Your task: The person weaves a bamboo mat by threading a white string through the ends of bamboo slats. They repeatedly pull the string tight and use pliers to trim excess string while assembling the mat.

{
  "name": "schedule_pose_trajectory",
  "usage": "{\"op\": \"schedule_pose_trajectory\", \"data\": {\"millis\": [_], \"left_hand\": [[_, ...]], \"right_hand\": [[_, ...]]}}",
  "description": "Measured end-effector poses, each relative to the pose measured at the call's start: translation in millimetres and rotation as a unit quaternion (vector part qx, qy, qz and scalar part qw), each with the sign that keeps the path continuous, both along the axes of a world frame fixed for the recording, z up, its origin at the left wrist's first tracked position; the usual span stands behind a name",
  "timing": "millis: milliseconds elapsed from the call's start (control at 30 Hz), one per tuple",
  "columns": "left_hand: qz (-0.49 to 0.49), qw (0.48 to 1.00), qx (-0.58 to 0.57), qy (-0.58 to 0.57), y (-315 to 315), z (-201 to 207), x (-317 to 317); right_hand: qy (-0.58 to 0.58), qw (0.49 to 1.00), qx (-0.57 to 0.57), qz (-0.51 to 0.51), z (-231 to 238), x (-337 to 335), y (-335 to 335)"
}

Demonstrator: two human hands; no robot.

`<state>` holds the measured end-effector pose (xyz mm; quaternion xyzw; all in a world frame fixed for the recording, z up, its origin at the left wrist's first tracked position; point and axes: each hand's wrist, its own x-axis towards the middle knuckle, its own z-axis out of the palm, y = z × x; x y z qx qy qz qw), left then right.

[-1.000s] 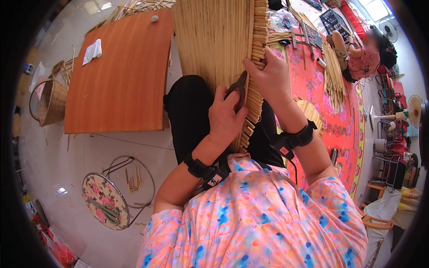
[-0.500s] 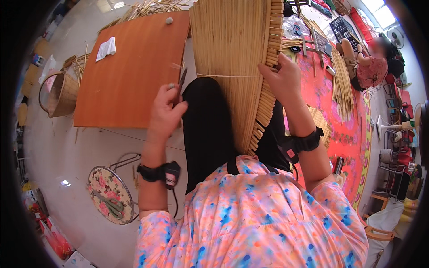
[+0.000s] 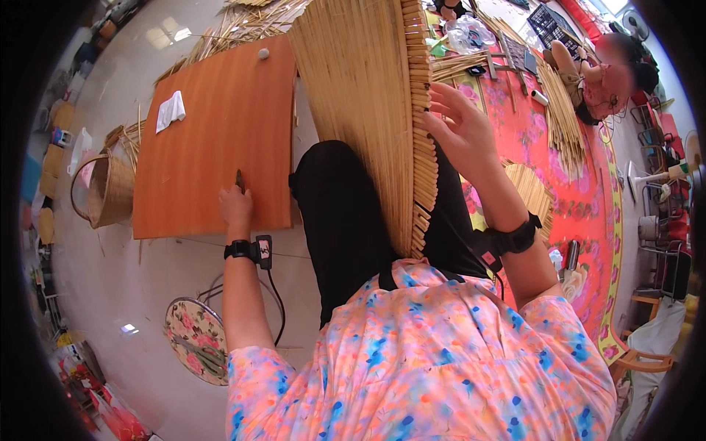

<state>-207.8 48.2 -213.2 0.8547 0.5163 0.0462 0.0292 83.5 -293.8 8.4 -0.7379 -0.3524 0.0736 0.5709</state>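
Observation:
A broad fan-shaped panel of straw-coloured stalks [image 3: 360,81] rests across my lap, narrowing toward my waist. Along its right side runs a ridge of cut stalk ends [image 3: 421,110]. My right hand [image 3: 467,136] is beside that ridge with fingers spread; its fingertips meet or nearly meet the stalk ends. My left hand [image 3: 235,204] is low over the near part of the orange-brown table [image 3: 198,132], its fingers closed round a small dark knife-like tool [image 3: 239,178] that points away from me. Part of the tool is hidden by the fingers.
A white cloth [image 3: 170,112] and a small round pale object [image 3: 263,54] lie on the table. Left of it stands a wicker basket [image 3: 110,191]; a flowered round stool [image 3: 195,338] is nearer. On the red floral mat [image 3: 515,132] lie stalk bundles [image 3: 562,117]. Another person [image 3: 607,81] sits beyond.
My left hand has moved left and down from the panel to the table with the tool. My right hand's fingers have opened from a pinch. The pale strand across the panel no longer shows.

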Motion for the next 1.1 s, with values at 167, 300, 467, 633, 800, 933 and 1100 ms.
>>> {"op": "schedule_pose_trajectory", "data": {"millis": [167, 300, 467, 633, 800, 933, 1100], "left_hand": [[0.033, 0.999, 0.003, 0.011, -5.2, 7.8, 4.7], [-0.116, 0.972, 0.016, -0.206, -30.6, 67.9, 51.1], [-0.307, 0.806, -0.304, -0.404, -166.9, 207.2, 129.3], [-0.320, 0.822, -0.197, -0.427, -213.2, 204.9, 161.8], [-0.355, 0.834, -0.137, -0.400, -212.1, 205.8, 168.1], [-0.284, 0.815, -0.384, -0.328, -190.3, 231.4, 158.9], [-0.307, 0.697, -0.444, -0.471, -175.8, 256.9, 135.1]], "right_hand": [[0.037, 0.998, -0.043, -0.008, 5.8, -18.8, -31.1], [0.071, 0.995, -0.069, -0.026, -3.1, -25.7, -42.8], [0.099, 0.994, -0.045, -0.004, -7.7, -37.9, -30.8], [0.075, 0.997, 0.012, -0.008, -20.9, -46.5, -16.7], [0.036, 0.999, -0.035, -0.006, -14.0, -53.3, -13.4], [0.050, 0.999, -0.009, -0.005, -15.0, -49.2, -13.8], [0.030, 0.997, 0.069, 0.000, -16.8, -52.6, -10.6]]}}
